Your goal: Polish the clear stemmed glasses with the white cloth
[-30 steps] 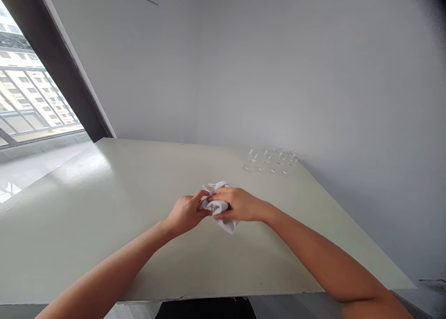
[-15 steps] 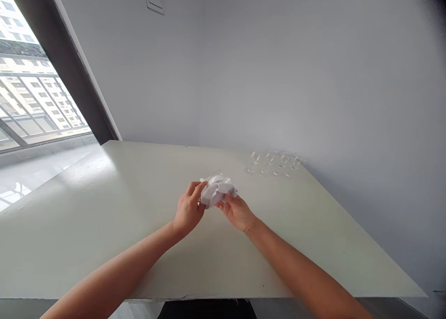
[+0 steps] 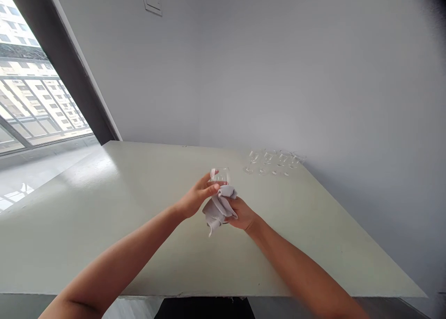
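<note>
A clear wine glass (image 3: 223, 175) stands upright between my hands above the table, its bowl showing on top. My left hand (image 3: 195, 199) is closed around the left side of the bowl, thumb in front. Below the bowl, my right hand (image 3: 240, 213) grips a pale grey cloth (image 3: 218, 207) wrapped about the stem, one corner of it hanging down. The cloth hides the stem, and only a sliver of the foot shows beneath it.
Several clear stemmed glasses (image 3: 267, 160) stand grouped at the table's far right, by the wall (image 3: 313, 77). The pale table (image 3: 139, 184) reaches to the near edge in front of me. A window (image 3: 38, 86) lies at the left.
The glass bowl, covered by the cloth before, now shows bare with my left hand around it. The cloth has moved down to the stem with my right hand.
</note>
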